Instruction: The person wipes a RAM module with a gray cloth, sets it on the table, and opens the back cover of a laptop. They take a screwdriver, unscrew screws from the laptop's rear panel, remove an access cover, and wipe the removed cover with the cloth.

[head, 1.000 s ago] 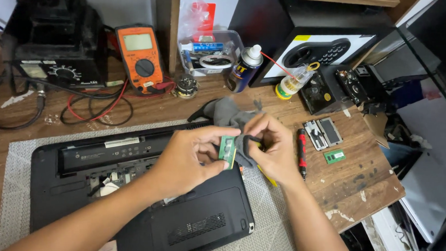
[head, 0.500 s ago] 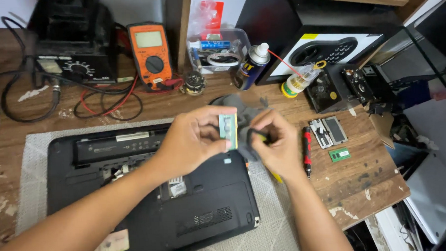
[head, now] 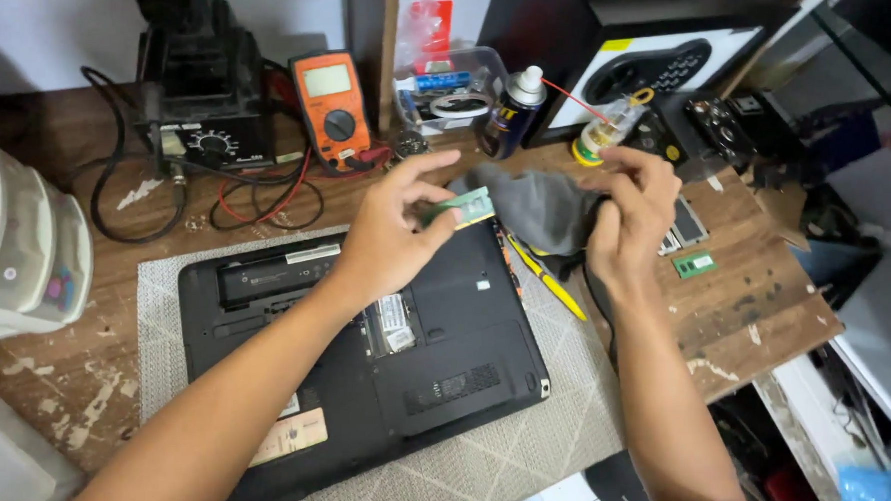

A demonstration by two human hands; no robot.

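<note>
My left hand pinches a small green memory module and holds it above the upturned black laptop. My right hand grips a dark grey cloth just right of the module; the cloth hangs between both hands. The laptop lies bottom-up on a grey woven mat, with an open bay showing a metal part near its middle.
An orange multimeter, a black soldering station with cables, a spray can and a small glue bottle stand at the back. A yellow pen and another green module lie right of the laptop. White plastic drawers at the left.
My hands have drawn apart. The left one has lifted the module slightly left, and the right one has moved off to the right with the cloth. The camera view has shifted.
</note>
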